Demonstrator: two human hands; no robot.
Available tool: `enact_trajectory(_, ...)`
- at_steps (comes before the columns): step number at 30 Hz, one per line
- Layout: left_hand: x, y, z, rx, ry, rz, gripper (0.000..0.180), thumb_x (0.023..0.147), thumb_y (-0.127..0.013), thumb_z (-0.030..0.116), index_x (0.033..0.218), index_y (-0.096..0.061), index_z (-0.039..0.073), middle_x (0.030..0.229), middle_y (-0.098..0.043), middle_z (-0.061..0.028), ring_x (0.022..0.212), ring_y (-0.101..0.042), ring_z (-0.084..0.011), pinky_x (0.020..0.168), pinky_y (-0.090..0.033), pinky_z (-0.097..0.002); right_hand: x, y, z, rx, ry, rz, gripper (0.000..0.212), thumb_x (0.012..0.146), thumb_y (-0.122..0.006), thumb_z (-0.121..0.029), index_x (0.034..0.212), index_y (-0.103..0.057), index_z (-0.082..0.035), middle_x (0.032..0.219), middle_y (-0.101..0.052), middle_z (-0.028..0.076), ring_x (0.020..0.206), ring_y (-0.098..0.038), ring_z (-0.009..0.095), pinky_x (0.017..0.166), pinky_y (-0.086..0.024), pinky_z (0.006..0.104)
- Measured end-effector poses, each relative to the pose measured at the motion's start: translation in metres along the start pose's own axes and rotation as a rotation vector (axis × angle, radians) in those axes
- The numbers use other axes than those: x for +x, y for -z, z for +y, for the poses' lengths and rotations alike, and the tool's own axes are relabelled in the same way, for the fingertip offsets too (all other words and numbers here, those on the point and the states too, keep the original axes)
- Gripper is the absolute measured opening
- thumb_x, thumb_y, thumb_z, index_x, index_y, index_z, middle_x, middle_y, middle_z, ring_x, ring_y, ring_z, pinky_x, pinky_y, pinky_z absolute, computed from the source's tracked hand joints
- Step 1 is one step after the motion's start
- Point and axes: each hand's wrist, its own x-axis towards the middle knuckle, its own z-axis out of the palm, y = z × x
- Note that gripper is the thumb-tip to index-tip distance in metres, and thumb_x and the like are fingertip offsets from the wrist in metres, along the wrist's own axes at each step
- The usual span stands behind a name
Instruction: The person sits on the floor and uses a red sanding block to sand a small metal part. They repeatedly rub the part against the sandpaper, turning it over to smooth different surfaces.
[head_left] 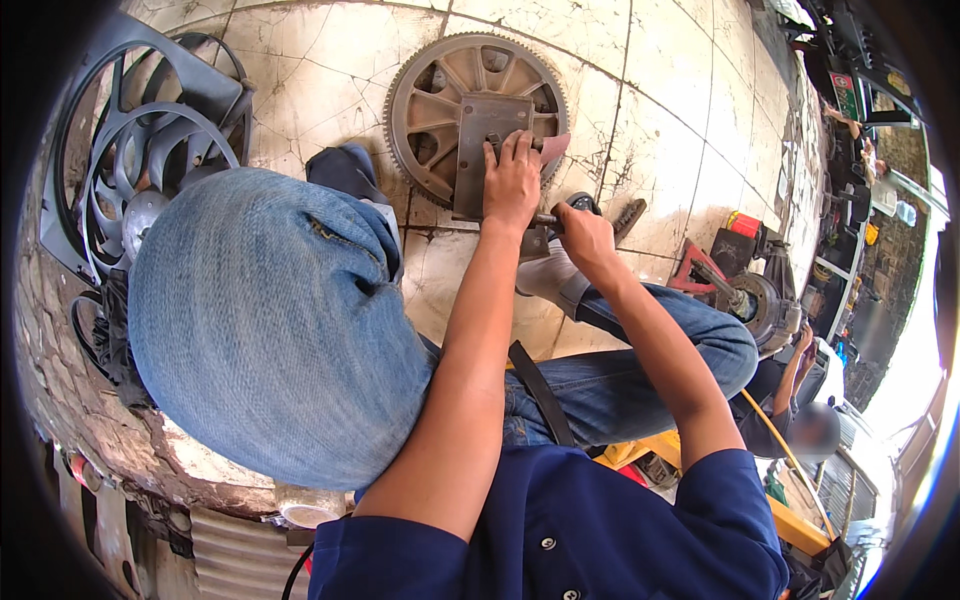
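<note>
A large toothed gear wheel lies flat on the tiled floor in front of me, with a dark rectangular metal plate across it. My left hand rests over the plate. Its fingers curl around a small dark part that they mostly hide. Beside those fingers a reddish flat scrap sticks out to the right. Lower and to the right, my right hand is closed around a dark metal bar handle at the plate's near edge.
Black round frames stand at the left. On the right are a red metal stand, a red can, a round hub-like machine part and another person. My bent knees flank the gear.
</note>
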Motion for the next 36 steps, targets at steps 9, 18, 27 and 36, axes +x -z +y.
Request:
enact_trajectory(9, -0.004, 0.005, 0.0, -0.081, -0.013, 0.011, 0.029, 0.09, -0.057, 0.022, 0.113, -0.059, 0.005, 0.129, -0.048, -0.0073, 0.127, -0.041, -0.0265, 0.107, -0.034, -0.0547, -0.011, 0.041, 0.081, 0.816, -0.381, -0.748, 0.043, 0.087, -0.069, -0.029, 0.124, -0.06, -0.009, 0.099, -0.071, 0.01, 0.094, -0.069, 0.025, 0.075, -0.058, 0.0392)
enact_trajectory(18, 0.02, 0.009, 0.012, -0.163, -0.032, 0.228, 0.022, 0.088, -0.06, 0.023, 0.1, -0.06, 0.005, 0.117, -0.057, -0.0124, 0.115, -0.05, -0.0306, 0.106, -0.029, -0.0591, -0.024, 0.179, 0.046, 0.294, 0.129, -0.115, 0.056, 0.08, -0.071, -0.027, 0.13, -0.053, -0.01, 0.095, -0.067, 0.02, 0.093, -0.063, 0.037, 0.08, -0.049, 0.0451)
enact_trajectory(27, 0.17, 0.16, 0.086, -0.798, -0.187, 0.037, 0.049, 0.09, -0.057, 0.0, 0.134, -0.037, 0.003, 0.076, -0.062, -0.0147, 0.064, -0.06, -0.0238, 0.061, -0.048, -0.0349, -0.019, 0.28, 0.074, 0.442, 0.277, 0.603, 0.059, 0.084, -0.068, -0.031, 0.134, -0.048, -0.004, 0.118, -0.06, 0.021, 0.109, -0.057, 0.037, 0.093, -0.046, 0.0441)
enact_trajectory(36, 0.157, 0.334, 0.14, -0.899, -0.206, -0.676, 0.039, 0.095, -0.054, 0.024, 0.121, -0.055, -0.005, 0.117, -0.061, -0.0134, 0.109, -0.057, -0.021, 0.101, -0.042, -0.0373, -0.036, 0.322, 0.064, 0.535, 0.507, 1.167, 0.077, 0.08, -0.068, -0.05, 0.136, -0.046, -0.002, 0.132, -0.053, 0.02, 0.123, -0.048, 0.036, 0.104, -0.04, 0.0423)
